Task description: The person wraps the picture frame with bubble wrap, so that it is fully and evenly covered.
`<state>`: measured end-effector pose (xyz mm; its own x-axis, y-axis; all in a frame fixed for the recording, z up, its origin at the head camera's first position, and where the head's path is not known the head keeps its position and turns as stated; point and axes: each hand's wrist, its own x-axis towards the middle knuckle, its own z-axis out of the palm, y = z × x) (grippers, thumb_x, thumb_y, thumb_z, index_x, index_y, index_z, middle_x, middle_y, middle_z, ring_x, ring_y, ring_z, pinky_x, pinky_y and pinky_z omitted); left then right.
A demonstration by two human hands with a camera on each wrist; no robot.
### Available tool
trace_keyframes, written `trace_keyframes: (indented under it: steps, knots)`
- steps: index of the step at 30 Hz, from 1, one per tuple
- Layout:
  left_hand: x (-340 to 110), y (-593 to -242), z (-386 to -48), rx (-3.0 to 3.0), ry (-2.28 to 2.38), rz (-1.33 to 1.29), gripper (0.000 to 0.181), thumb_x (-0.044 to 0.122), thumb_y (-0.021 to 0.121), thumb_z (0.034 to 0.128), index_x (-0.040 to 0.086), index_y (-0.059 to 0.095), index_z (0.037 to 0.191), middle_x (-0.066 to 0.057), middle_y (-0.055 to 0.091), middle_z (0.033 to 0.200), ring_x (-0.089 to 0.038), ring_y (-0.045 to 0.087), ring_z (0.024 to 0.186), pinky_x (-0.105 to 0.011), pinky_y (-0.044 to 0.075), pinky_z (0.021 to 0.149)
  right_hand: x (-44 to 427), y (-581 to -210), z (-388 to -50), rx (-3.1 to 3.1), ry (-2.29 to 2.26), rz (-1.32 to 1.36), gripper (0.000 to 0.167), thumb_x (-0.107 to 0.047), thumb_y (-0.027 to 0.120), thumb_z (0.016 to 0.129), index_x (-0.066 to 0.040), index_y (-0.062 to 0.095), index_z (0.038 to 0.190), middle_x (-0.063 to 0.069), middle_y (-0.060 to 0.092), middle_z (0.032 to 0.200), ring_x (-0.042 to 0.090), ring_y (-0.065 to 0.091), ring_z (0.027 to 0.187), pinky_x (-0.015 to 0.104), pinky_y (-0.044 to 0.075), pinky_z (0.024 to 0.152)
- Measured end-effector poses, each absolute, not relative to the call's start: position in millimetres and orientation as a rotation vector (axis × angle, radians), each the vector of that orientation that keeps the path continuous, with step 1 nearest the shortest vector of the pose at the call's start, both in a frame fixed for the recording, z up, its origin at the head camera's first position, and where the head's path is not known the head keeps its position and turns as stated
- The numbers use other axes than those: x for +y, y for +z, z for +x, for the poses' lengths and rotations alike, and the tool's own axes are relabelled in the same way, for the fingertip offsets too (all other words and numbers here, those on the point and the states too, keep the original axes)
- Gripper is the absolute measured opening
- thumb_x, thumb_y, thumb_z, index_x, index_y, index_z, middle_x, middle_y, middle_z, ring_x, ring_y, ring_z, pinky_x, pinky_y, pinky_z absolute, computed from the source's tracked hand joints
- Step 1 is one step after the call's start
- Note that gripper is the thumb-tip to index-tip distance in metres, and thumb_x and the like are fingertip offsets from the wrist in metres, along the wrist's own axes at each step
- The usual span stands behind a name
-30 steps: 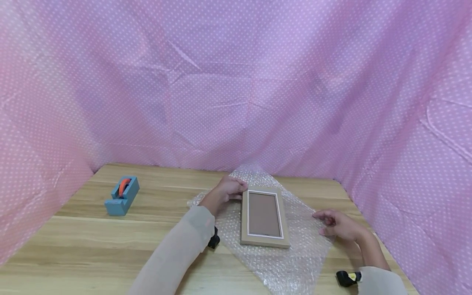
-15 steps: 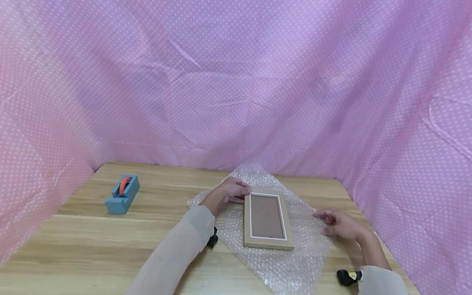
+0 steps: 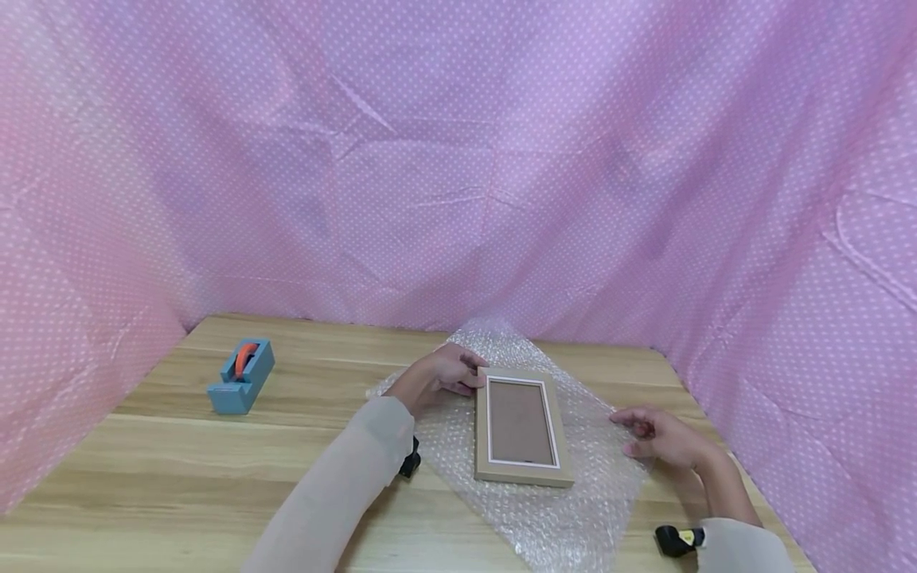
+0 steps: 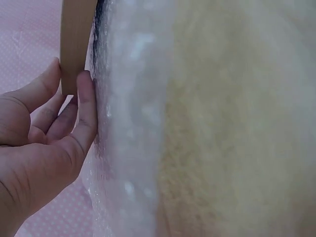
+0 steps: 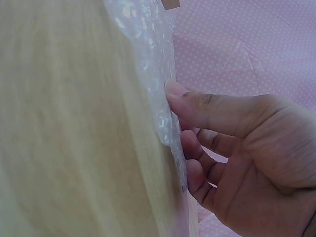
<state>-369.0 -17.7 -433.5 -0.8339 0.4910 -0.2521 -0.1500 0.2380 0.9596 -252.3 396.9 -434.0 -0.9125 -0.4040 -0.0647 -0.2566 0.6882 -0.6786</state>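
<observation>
A beige picture frame point(image 3: 524, 474) with a white inner border lies face up on a sheet of bubble wrap point(image 3: 595, 477), which is set diagonally. My left hand point(image 3: 451, 368) pinches the frame's far left corner. In the left wrist view, the thumb and a finger of the left hand point(image 4: 54, 133) stand on either side of the frame's edge point(image 4: 76, 44). My right hand point(image 3: 666, 436) rests at the right corner of the wrap. The right wrist view has the right hand's thumb and loosely bent fingers point(image 5: 217, 111) touching the wrap's upper face point(image 5: 153, 84).
A blue tape dispenser point(image 3: 242, 378) with an orange roll stands at the left on the wooden table point(image 3: 179, 477). Pink dotted cloth point(image 3: 458, 175) hangs around the back and sides. A black wrist device point(image 3: 676, 541) sits near the right sleeve.
The picture frame has shifted slightly to the right and toward the near edge, with my left hand following at its corner. My right hand has stayed almost still on the wrap.
</observation>
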Motion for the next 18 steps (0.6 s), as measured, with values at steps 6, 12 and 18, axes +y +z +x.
trace_keyframes:
  steps: [6, 12, 18]
  knots:
    - [-21.7, -430.4, -368.2, 2.011, 1.542, 0.436, 0.052, -0.008, 0.077, 0.0851, -0.002, 0.062, 0.134, -0.011, 0.068, 0.117, -0.021, 0.069, 0.1, -0.035, 0.06, 0.087, 395.6, -432.4, -251.1, 2.677, -1.054, -0.515, 0.054, -0.015, 0.081, 0.087, 0.003, 0.061, 0.134, 0.01, 0.058, 0.107, 0.017, 0.047, 0.092, 0.023, 0.044, 0.075]
    - [-24.9, -427.5, -365.8, 1.931, 1.409, 0.58, 0.072, -0.016, 0.078, 0.0778, 0.005, 0.055, 0.143, -0.012, 0.068, 0.12, -0.024, 0.066, 0.108, -0.034, 0.058, 0.089, 395.1, -430.7, -250.3, 2.675, -1.067, -0.533, 0.053, -0.013, 0.08, 0.087, 0.005, 0.06, 0.133, 0.009, 0.058, 0.105, 0.016, 0.047, 0.091, 0.023, 0.044, 0.074]
    - [-24.8, -424.7, -365.8, 2.021, 1.268, 0.667, 0.075, -0.012, 0.081, 0.0772, 0.011, 0.056, 0.144, -0.005, 0.066, 0.114, -0.019, 0.055, 0.099, -0.027, 0.052, 0.082, 395.5, -431.8, -251.1, 2.671, -1.06, -0.517, 0.054, -0.015, 0.08, 0.087, 0.004, 0.06, 0.134, 0.01, 0.058, 0.107, 0.017, 0.047, 0.092, 0.023, 0.044, 0.075]
